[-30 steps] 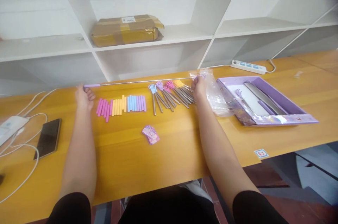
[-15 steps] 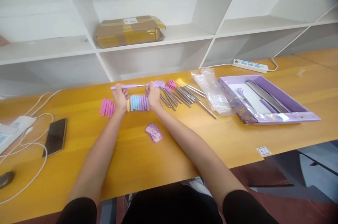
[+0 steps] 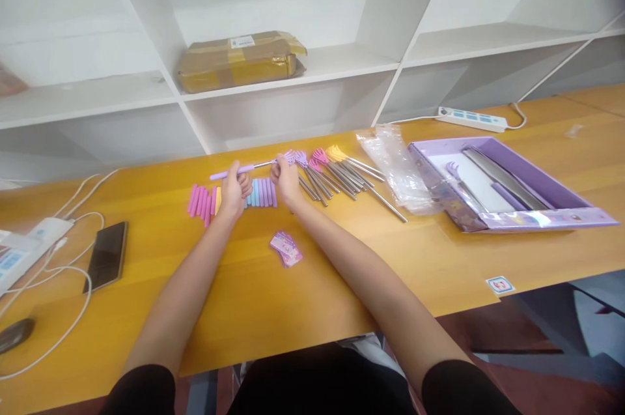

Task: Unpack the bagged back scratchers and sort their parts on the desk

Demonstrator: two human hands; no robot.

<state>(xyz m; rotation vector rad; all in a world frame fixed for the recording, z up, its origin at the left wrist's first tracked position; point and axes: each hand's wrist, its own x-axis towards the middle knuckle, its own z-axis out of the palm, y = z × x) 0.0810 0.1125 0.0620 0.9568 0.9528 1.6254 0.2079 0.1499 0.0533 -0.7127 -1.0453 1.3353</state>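
Observation:
My left hand [image 3: 237, 188] is closed around the purple handle grip [image 3: 222, 176] of a back scratcher. My right hand [image 3: 286, 179] pinches the same back scratcher's thin metal rod [image 3: 262, 164] farther right. Its head end is hard to separate from the purple claws behind my right fingers. Below my hands lies a row of loose foam-like grips: pink grips [image 3: 199, 200] at the left, a yellow one [image 3: 218, 199], then blue and purple grips [image 3: 265, 193], partly hidden by my left hand. Right of my right hand are several metal rods [image 3: 336, 178] with purple, pink and yellow claws [image 3: 336, 153].
Small purple cards [image 3: 286, 249] lie on the table [image 3: 254, 311]. To the right are clear plastic bags [image 3: 398, 171] and a purple box [image 3: 551, 221] holding back scratcher parts. A phone [image 3: 106, 255], cables and a mouse [image 3: 16, 335] sit left. Behind stands a shelf with a taped carton [image 3: 239, 63].
My left hand has shifted right along the grip, uncovering the yellow grip and covering some blue ones. The back scratcher now tilts, its left end lower. My right hand stays nearly in place.

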